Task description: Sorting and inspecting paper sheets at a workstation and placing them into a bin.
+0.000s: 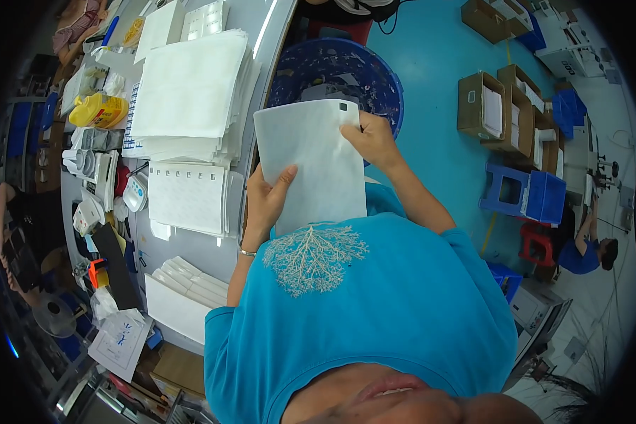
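Observation:
A white rectangular sheet with rounded corners (pixel 311 155) is held up in front of my chest, tilted slightly. Near its upper right corner is a small dark square, either a mark or a cut-out. My left hand (pixel 267 198) grips the lower left edge, thumb on the face and fingers behind. At the upper right edge my right hand (pixel 373 141) pinches the sheet between thumb and fingers. The fingers behind the sheet are hidden. Left of it, on the table, lies a tall stack of white sheets (pixel 187 88), and a shorter stack of dotted white sheets (pixel 186 198) sits nearer me.
A large blue tub (pixel 392 88) stands on the floor beyond the sheet. The grey table (pixel 191 251) also carries a yellow container (pixel 99 111) and more white pieces (pixel 173 300). Cardboard boxes (pixel 482 106) and a blue stool (pixel 505 191) are at right; a co-worker (pixel 583 247) sits farther off.

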Motion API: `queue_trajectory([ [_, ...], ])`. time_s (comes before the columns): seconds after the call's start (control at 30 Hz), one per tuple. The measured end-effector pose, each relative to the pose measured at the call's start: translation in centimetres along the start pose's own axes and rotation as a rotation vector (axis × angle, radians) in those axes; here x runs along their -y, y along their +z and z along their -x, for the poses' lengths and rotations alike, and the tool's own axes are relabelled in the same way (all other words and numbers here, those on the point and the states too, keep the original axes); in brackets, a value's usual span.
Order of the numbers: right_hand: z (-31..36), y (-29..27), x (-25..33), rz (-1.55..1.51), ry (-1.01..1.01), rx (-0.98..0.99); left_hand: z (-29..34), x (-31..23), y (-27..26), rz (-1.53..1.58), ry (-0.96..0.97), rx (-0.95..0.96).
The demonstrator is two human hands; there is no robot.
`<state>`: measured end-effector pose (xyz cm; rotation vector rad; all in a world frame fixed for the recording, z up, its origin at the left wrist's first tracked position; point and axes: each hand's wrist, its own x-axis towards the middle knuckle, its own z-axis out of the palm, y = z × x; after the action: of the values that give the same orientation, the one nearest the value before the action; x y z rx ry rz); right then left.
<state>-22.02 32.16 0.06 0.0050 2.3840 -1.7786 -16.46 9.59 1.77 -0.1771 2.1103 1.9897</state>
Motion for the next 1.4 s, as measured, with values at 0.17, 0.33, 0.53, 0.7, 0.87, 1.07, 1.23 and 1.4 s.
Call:
queue_trajectory([
  [0.17,1.3,2.4,-0.7,0.056,-0.008,-0.179,0.7,1.4,-0.8,-0.003,0.027,0.026],
  [0.33,1.8,0.7,-1.8,-0.249,0.149,0.072,0.9,3.0,-1.4,0.094,-0.004,0.03],
  [0.53,1.0,0.7,-2.1,-0.722,0.265,0.198,0.2,3.3,-0.7,0.235,-0.048,-0.018],
  [0.7,-0.1,-0.7,-2.1,-1.124,0.353,0.106,-1.2,2.5,2.6,0.264,-0.057,-0.068],
  [0.87,-2.2,-3.4,-4.7,-1.093,0.308,0.226,-2.9,2.0,5.5,0.268,-0.042,-0.107],
  [1.07,-6.5,-7.1,-4.1,-0.556,0.587,0.367,-4.3,1.3,7.8,0.195,0.032,-0.225],
  [1.23,-8.9,-8.7,-7.4,-0.892,0.535,0.356,-5.7,0.2,9.1,0.17,0.048,-0.292],
  [1.4,-9.6,-9.6,-6.5,-1.118,0.372,0.681,-6.5,0.1,8.7,0.181,0.019,-0.304],
])
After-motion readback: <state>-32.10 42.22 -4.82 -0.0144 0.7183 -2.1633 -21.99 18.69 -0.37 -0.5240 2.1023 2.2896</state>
